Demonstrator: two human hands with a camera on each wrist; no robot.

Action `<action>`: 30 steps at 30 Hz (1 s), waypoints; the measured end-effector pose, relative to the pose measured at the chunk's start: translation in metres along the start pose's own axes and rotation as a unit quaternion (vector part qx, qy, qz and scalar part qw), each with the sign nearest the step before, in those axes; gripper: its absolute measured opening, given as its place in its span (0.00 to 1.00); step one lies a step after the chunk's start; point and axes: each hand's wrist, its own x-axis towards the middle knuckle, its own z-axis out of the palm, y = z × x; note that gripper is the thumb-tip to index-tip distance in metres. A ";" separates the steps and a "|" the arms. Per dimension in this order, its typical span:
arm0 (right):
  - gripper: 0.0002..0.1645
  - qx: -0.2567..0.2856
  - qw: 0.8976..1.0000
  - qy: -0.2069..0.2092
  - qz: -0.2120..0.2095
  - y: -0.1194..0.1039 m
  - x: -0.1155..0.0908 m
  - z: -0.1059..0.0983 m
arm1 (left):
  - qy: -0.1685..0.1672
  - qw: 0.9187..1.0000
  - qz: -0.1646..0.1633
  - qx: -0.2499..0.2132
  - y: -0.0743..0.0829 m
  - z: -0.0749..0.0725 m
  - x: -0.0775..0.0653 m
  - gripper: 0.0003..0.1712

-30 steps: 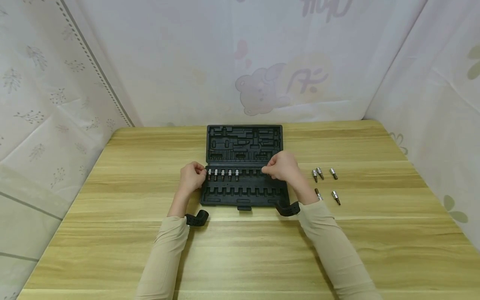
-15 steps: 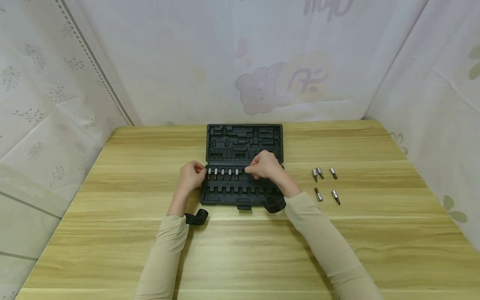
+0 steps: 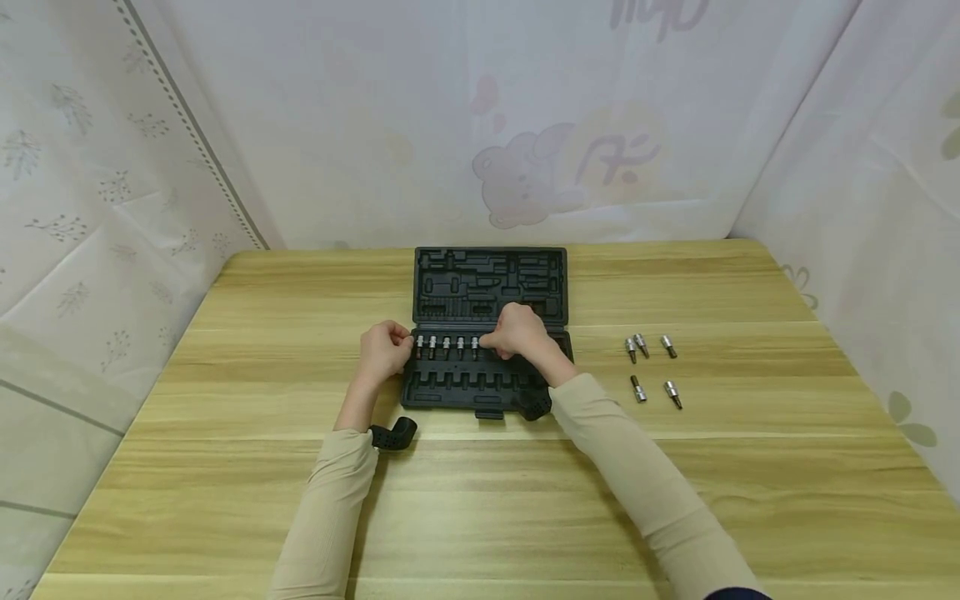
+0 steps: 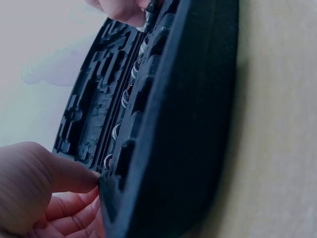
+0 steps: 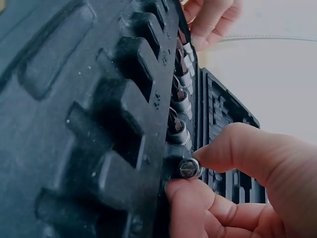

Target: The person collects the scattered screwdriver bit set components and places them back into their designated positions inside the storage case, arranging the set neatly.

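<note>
A black socket case lies open on the table, lid to the back. My left hand pinches its left edge, the thumb on the rim and the other fingers curled at the outer side. Several silver bit sockets with dark tips sit side by side in the upper row, at the left. Between thumb and forefinger, my right hand pinches another bit socket, its end facing the right wrist camera. It is right beside the seated row, close over a slot. In the head view the hand hides it.
Several loose bit sockets lie on the wooden table right of the case. The raised lid has moulded recesses. Black wrist mounts are on both forearms; the right one overlaps the case's front right part. Patterned curtains surround the table.
My right hand has moved left along the upper row with the bit socket, up to the seated ones. The left hand has stayed at the case's left edge.
</note>
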 end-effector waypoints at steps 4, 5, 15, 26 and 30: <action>0.19 -0.023 1.000 -0.010 0.019 -0.006 0.003 0.002 | -0.003 1.000 -0.004 -0.001 0.000 0.000 0.000 0.06; 0.18 -0.029 0.999 -0.013 0.023 -0.008 0.003 0.002 | -0.004 1.000 -0.006 -0.002 0.000 0.000 0.000 0.06; 0.16 -0.061 0.996 -0.064 0.030 -0.009 0.012 -0.009 | -0.006 1.000 -0.005 -0.005 0.000 0.000 0.000 0.06; 0.18 -0.072 0.993 -0.064 0.064 -0.001 0.018 -0.012 | -0.006 1.000 -0.005 -0.010 0.001 0.001 0.001 0.06; 0.25 -0.066 0.996 -0.033 0.049 0.000 0.013 -0.007 | -0.003 1.000 -0.004 -0.009 0.000 0.001 0.002 0.06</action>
